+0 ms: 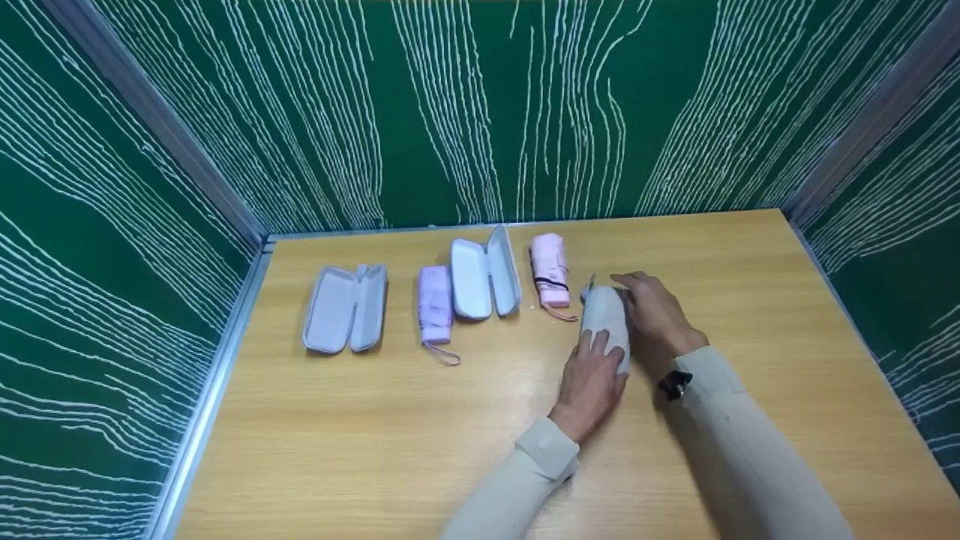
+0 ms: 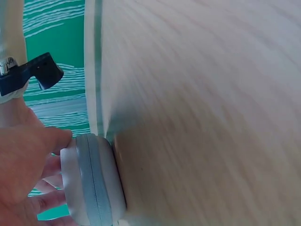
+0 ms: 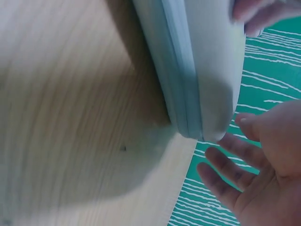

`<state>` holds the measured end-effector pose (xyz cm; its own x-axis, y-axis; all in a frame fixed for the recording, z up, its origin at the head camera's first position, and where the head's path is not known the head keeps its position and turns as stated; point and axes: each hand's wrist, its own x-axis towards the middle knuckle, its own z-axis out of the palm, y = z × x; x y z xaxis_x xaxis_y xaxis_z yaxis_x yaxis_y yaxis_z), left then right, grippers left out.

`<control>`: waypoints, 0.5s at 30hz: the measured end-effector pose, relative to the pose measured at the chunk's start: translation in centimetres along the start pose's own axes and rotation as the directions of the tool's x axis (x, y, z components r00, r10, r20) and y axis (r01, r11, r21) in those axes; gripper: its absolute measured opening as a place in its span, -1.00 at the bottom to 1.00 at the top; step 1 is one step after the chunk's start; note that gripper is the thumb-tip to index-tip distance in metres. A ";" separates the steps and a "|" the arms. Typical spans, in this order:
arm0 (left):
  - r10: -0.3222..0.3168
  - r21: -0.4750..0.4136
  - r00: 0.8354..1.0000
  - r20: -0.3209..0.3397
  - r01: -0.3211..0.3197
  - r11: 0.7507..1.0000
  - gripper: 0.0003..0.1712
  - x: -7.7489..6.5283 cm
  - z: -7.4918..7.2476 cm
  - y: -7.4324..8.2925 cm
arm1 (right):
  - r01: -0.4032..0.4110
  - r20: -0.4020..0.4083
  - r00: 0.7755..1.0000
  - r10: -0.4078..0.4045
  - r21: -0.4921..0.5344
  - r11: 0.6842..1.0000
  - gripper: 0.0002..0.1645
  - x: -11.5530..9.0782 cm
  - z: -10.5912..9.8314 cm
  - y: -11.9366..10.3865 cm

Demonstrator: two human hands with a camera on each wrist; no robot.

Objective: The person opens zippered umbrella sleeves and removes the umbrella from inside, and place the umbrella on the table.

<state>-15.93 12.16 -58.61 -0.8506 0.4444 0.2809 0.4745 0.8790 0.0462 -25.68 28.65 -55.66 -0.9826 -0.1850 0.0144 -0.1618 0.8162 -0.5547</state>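
A closed pale grey zip case lies on the table's right half, a small tab sticking up at its far left corner. My left hand holds its near end, fingers over the top and thumb along the right side. The left wrist view shows the zip band around the case beside the thumb. My right hand is at the case's right side near the far end. In the right wrist view its fingers are spread and loosely bent by the case's rounded end, gripping nothing.
Left of the case lie a folded pink umbrella with a wrist strap, an open pale case, a folded purple umbrella and another open case. Green panels with white lines enclose the table at the back and sides.
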 end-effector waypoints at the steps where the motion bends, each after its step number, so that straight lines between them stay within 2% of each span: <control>1: -0.003 0.000 1.000 0.004 0.003 1.000 -0.65 0.0 0.0 0.0 | -0.004 0.016 1.000 0.004 0.007 1.000 -0.51 0.1 -0.1 0.1; 6: -0.010 -0.011 1.000 0.026 0.011 1.000 -0.64 -0.1 -0.3 -0.3 | -0.025 0.087 0.996 0.023 0.028 0.999 -0.51 0.8 -0.7 0.6; 15: -0.011 -0.054 0.997 0.070 0.014 0.998 -0.68 -0.1 -0.5 -0.7 | -0.032 0.137 0.990 0.025 0.054 0.998 -0.52 1.2 -1.2 1.7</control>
<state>-16.03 11.37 -58.19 -0.8694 0.4461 0.2126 0.4737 0.8748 0.1015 -27.26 30.47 -55.56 -0.9646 -0.2380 -0.1132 -0.1249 0.7910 -0.5989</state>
